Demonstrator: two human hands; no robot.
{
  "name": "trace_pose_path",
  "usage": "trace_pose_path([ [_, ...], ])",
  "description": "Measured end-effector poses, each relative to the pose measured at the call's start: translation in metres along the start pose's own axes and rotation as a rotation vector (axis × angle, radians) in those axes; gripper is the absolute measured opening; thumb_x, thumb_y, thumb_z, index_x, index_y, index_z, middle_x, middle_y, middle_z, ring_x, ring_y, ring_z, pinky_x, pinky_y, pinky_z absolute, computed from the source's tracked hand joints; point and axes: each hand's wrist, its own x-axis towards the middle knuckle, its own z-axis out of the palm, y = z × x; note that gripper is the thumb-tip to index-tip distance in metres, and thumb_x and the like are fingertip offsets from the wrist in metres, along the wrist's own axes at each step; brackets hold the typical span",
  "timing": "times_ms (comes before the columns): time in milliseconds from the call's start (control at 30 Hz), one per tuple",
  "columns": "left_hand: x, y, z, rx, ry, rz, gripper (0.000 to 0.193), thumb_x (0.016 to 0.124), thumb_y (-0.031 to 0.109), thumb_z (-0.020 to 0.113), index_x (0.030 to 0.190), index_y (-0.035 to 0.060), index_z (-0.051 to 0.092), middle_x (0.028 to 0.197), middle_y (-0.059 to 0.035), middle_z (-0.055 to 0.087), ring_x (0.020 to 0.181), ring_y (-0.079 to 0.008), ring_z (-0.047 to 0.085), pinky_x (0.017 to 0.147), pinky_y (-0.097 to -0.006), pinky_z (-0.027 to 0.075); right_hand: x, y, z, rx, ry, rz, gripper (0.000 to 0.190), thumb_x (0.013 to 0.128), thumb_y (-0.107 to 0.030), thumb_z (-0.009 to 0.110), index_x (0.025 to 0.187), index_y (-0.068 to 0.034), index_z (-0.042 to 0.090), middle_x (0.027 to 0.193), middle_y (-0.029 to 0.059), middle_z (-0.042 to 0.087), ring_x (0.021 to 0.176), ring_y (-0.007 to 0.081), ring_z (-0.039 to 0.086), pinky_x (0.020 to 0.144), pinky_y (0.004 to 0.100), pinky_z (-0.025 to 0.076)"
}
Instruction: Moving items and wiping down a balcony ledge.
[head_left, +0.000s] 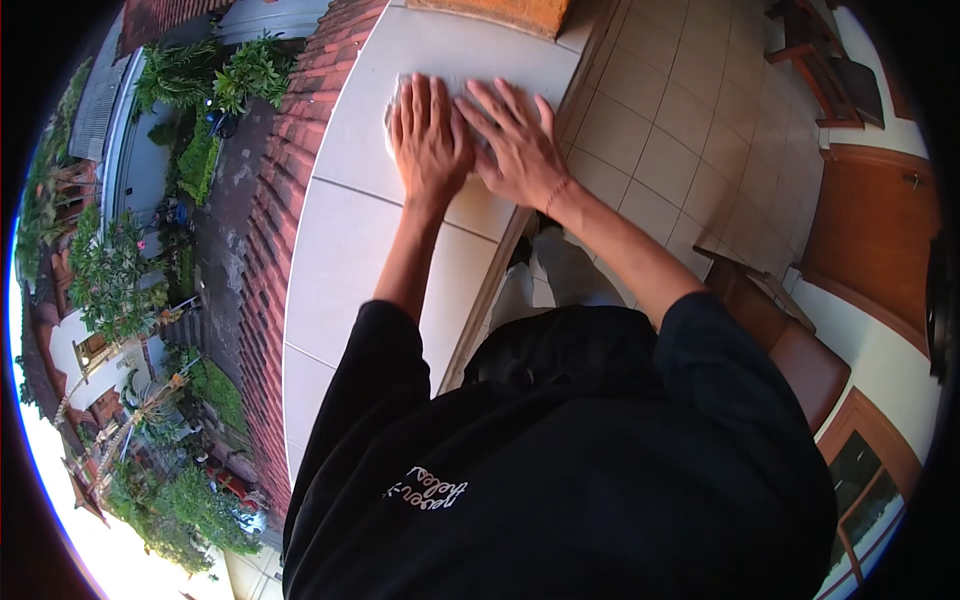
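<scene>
A white cloth (391, 124) lies on the pale tiled top of a low wall (360, 142). My left hand (433, 139) presses flat on it, fingers close together, hiding most of the cloth. My right hand (517, 146) rests just to the right, palm down with fingers spread, its index finger close to my left hand. Whether its palm also touches the cloth is hidden. A thin red-brown bracelet (556, 196) circles my right wrist.
An orange-brown block-like base (499, 11) stands on the wall top ahead. Roof tiles (289, 157) slope down outside, above a garden (199, 157). On the right are the tiled floor (667, 135), a brown padded seat (806, 367), a wooden chair (814, 75) and a door (870, 232).
</scene>
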Motion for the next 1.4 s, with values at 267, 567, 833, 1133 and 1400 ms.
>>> trace_pose_path([
  [267, -0.133, 0.008, -0.063, 0.043, -0.176, -0.080, 0.058, 0.100, 0.027, 0.043, 0.150, -0.0015, 0.033, 0.159, -0.0237, 0.026, 0.149, -0.0386, 0.021, 0.120, -0.0499, 0.015, -0.092, -0.081, -0.005, 0.245, -0.064, -0.038, 0.060, 0.087, -0.021, 0.059, 0.145, -0.008, 0.047, 0.157, 0.0119, 0.035, 0.148, 0.0308, 0.026, 0.119, 0.0515, 0.020],
  [567, -0.170, 0.008, -0.088, 0.089, -0.265, -0.089, 0.063, 0.102, 0.032, 0.038, 0.153, -0.0023, 0.027, 0.161, -0.0251, 0.017, 0.151, -0.0394, 0.012, 0.121, -0.0506, 0.007, -0.125, -0.105, -0.003, 0.230, -0.143, -0.027, 0.064, 0.093, -0.036, 0.054, 0.151, -0.017, 0.038, 0.162, 0.0026, 0.027, 0.150, 0.0228, 0.022, 0.120, 0.0540, 0.018],
  [833, -0.203, 0.001, -0.097, 0.079, -0.227, -0.045, 0.061, 0.102, 0.030, 0.037, 0.153, -0.0020, 0.028, 0.161, -0.0244, 0.019, 0.151, -0.0388, 0.014, 0.121, -0.0492, 0.008, -0.156, -0.149, 0.003, 0.193, -0.113, 0.070, 0.064, 0.092, -0.029, 0.050, 0.153, -0.011, 0.035, 0.162, 0.0092, 0.025, 0.151, 0.0266, 0.017, 0.121, 0.0522, 0.017],
  [1133, -0.291, -0.004, -0.139, 0.117, -0.255, -0.083, 0.065, 0.102, 0.033, 0.040, 0.154, -0.0024, 0.024, 0.161, -0.0250, 0.018, 0.151, -0.0393, 0.012, 0.121, -0.0502, 0.008, -0.211, -0.183, 0.013, 0.318, -0.071, -0.108, 0.059, 0.094, -0.029, 0.049, 0.151, -0.017, 0.038, 0.161, 0.0068, 0.027, 0.150, 0.0265, 0.022, 0.118, 0.0529, 0.024],
  [1400, -0.310, -0.023, -0.146, 0.106, -0.172, 0.009, 0.053, 0.099, 0.026, 0.050, 0.143, -0.0006, 0.042, 0.154, -0.0236, 0.032, 0.147, -0.0379, 0.024, 0.119, -0.0484, 0.018, -0.224, -0.229, 0.031, 0.336, 0.204, -0.005, 0.047, 0.089, -0.013, 0.056, 0.136, -0.006, 0.053, 0.149, 0.0137, 0.043, 0.142, 0.0335, 0.036, 0.114, 0.0464, 0.032],
])
